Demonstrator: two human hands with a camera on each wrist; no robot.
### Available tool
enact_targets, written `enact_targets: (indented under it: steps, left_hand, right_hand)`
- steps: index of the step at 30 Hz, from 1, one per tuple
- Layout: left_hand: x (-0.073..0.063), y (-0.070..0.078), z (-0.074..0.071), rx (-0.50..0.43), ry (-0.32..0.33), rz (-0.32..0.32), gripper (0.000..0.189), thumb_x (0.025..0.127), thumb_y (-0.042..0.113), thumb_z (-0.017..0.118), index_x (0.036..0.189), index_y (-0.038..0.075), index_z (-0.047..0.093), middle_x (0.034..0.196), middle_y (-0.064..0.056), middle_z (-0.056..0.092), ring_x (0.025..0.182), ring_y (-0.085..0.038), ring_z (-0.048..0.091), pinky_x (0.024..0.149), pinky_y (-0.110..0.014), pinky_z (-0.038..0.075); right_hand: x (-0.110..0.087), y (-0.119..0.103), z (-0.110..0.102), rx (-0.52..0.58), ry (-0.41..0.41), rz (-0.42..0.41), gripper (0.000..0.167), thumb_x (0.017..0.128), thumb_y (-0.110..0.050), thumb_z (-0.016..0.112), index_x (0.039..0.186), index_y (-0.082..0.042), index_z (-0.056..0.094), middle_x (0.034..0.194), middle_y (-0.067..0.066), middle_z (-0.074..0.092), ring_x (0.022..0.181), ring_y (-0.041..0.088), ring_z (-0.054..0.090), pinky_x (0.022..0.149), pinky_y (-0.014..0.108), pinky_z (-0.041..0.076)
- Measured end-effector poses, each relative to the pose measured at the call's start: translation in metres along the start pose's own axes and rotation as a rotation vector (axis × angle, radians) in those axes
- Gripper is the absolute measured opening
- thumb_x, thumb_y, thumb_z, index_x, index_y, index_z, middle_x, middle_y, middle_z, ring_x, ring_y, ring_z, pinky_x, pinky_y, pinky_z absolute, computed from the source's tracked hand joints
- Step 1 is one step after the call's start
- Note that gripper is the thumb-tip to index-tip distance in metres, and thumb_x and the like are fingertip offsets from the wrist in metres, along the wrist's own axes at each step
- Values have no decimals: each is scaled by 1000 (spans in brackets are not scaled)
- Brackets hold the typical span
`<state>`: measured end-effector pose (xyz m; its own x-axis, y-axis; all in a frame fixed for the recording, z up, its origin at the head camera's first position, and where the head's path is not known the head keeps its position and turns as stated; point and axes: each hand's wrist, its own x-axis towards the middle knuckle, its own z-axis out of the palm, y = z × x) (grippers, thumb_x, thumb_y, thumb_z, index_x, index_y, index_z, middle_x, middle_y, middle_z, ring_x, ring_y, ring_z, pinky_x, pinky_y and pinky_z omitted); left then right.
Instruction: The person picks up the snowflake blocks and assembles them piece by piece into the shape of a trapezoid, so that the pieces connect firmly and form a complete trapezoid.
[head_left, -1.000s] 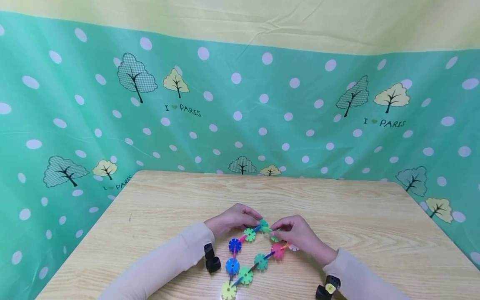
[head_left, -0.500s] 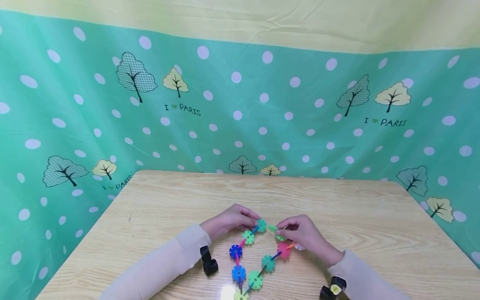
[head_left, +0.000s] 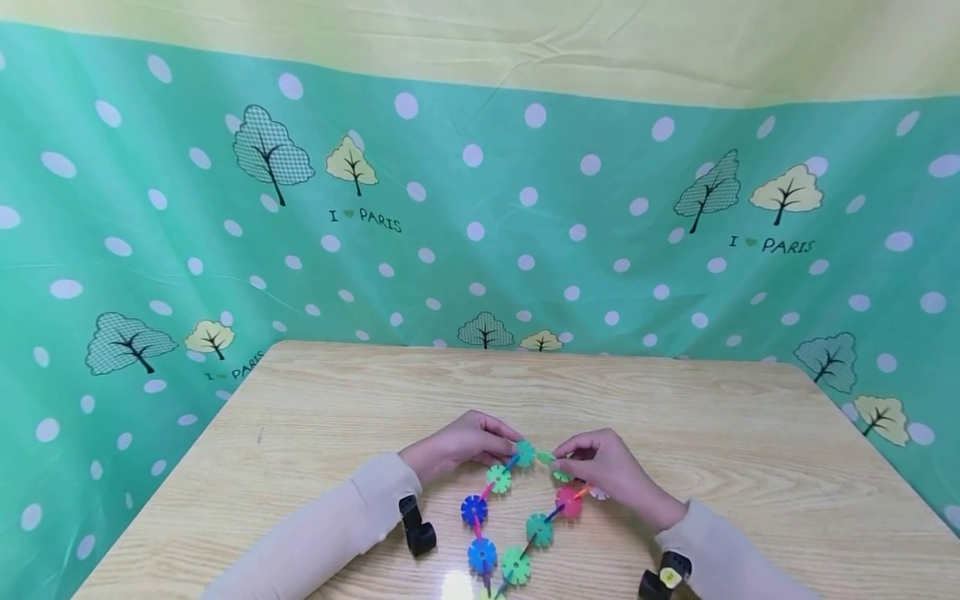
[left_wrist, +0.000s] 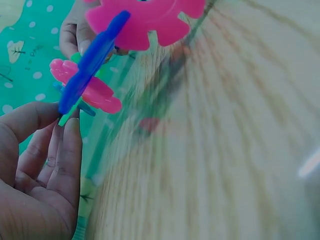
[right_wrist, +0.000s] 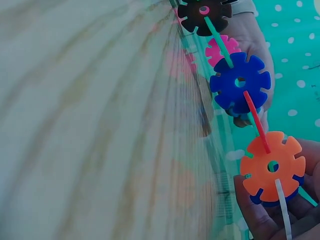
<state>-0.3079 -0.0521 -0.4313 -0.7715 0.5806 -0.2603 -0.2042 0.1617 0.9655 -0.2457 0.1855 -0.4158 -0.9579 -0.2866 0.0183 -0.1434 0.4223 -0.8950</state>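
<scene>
Notched plastic discs, slotted together edge to flat, make a loop-shaped chain on the table. My left hand pinches the chain at its far end, beside a teal disc. Opposite it, my right hand pinches a light green disc, whose edge is right at the teal one. In the left wrist view, thumb and fingertips hold a thin edge-on disc below a blue disc and a pink one. An orange disc partly covers my right hand's fingers in the right wrist view.
The chain runs toward the table's near side through a dark blue disc, a blue disc and a green disc, and leaves the frame there. Behind the wooden table hangs a dotted cloth.
My right hand has drawn slightly right and the left slightly left, so the teal and light green discs overlap less. The chain's near part has slid right and toward the near edge.
</scene>
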Motion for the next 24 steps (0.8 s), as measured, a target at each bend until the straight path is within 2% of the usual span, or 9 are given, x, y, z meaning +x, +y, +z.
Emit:
enact_targets:
  steps: [24]
  left_hand:
    - [1,2,2,18,30,-8,23,84,3,67,106,-3,68,87,-9,72,69,-12,66,70,-30,57]
  right_hand:
    - [2,0,1,-23,-8,-18,12,82,-12,72,90,-3,73,77,7,67,62,12,58,55,23,51]
